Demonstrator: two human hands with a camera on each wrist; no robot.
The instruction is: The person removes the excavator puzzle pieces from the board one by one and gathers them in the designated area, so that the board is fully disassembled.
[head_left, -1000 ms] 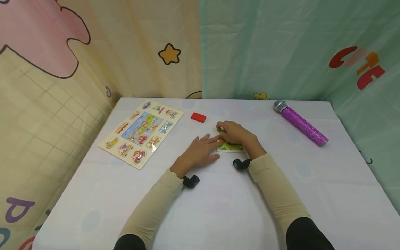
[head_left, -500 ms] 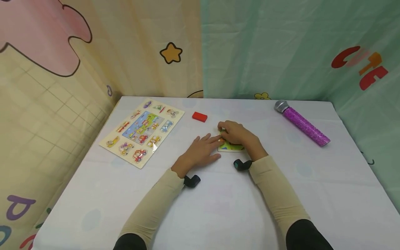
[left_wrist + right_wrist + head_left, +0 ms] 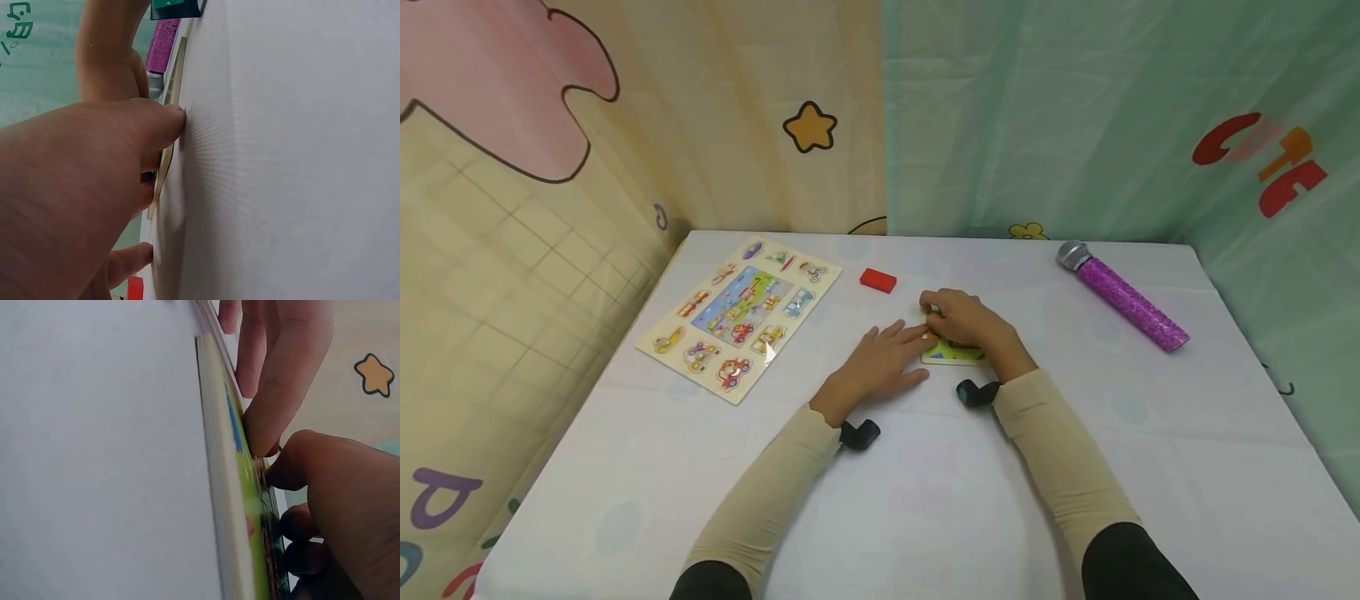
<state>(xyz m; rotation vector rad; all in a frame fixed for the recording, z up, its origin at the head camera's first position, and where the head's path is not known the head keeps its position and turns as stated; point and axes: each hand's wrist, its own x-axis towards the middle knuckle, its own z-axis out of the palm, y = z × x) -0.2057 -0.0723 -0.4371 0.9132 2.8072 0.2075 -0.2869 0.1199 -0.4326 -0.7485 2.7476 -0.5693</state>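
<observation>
A small flat puzzle board (image 3: 953, 356) with a green picture lies on the table, largely covered by the right hand (image 3: 966, 319). That hand's fingers curl over the board, with the thumb (image 3: 289, 469) against the picture side in the right wrist view. From the left, the left hand (image 3: 883, 364) reaches in palm down with its fingers extended; one fingertip overlaps the board's left edge, close to the right thumb. The left wrist view shows the board's pale edge (image 3: 179, 65) beyond the left thumb (image 3: 164, 125). What lies beneath the right fingers is hidden.
Up left on the white table (image 3: 917, 500) lies a larger puzzle board (image 3: 688, 363) with vehicle pictures. Behind the hands is a red block (image 3: 877, 281). A purple glittery microphone (image 3: 1127, 300) rests at the right. Printed curtains (image 3: 1037, 117) stand behind the table.
</observation>
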